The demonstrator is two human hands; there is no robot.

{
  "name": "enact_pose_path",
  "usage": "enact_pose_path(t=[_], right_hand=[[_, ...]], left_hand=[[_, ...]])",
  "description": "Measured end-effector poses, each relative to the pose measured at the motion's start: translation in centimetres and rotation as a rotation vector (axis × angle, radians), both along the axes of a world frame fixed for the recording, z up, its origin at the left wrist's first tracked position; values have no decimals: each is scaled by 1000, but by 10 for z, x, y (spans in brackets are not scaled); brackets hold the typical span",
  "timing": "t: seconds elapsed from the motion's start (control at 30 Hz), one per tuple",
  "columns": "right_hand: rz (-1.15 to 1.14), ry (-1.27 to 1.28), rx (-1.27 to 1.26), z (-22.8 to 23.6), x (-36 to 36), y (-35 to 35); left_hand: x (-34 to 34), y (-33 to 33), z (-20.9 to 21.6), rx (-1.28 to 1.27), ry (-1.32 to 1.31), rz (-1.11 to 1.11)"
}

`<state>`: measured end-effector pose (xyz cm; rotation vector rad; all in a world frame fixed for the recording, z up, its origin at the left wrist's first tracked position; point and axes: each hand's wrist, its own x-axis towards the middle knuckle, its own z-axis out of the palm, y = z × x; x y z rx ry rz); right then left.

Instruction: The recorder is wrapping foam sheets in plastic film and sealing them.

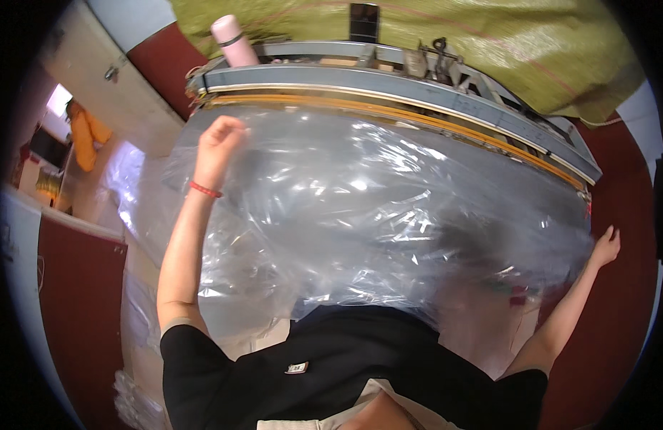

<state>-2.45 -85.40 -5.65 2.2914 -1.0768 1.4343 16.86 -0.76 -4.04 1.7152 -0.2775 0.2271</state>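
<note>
A wide sheet of clear plastic film [310, 190] spreads in front of me, wrinkled and shiny, from the long machine bar down to my waist. At its far left part, my left hand [222, 137] is closed with the fingers curled in, pinching the film; a red bracelet is on that wrist. Out at the far right, my right hand [608, 247] is closed too, with the thumb and fingers pressed together at the film's right edge. How much film lies inside each grip is hidden.
Beyond the film runs a long grey metal machine frame [410, 80] with an orange strip [388, 115]. A pink bottle [233, 43], a dark phone [364, 23] and a clamp-like metal part [440, 61] are behind it. Green woven sheeting [503, 50] hangs behind. A door [106, 72] stands left.
</note>
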Motion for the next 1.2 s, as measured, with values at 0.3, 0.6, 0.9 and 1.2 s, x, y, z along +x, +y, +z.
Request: enact_pose_path(t=[0.3, 0.6, 0.9, 1.2], right_hand=[[1779, 397, 362, 53, 161, 516], [1832, 488, 1105, -26, 179, 529], [1420, 179, 1089, -47, 175, 410], [787, 91, 654, -57, 86, 129]], left_hand=[[-86, -22, 41, 30, -13, -110], [-64, 21, -12, 918, -430, 257], [-43, -107, -24, 482, -418, 15], [-114, -54, -51, 521, 808, -852]])
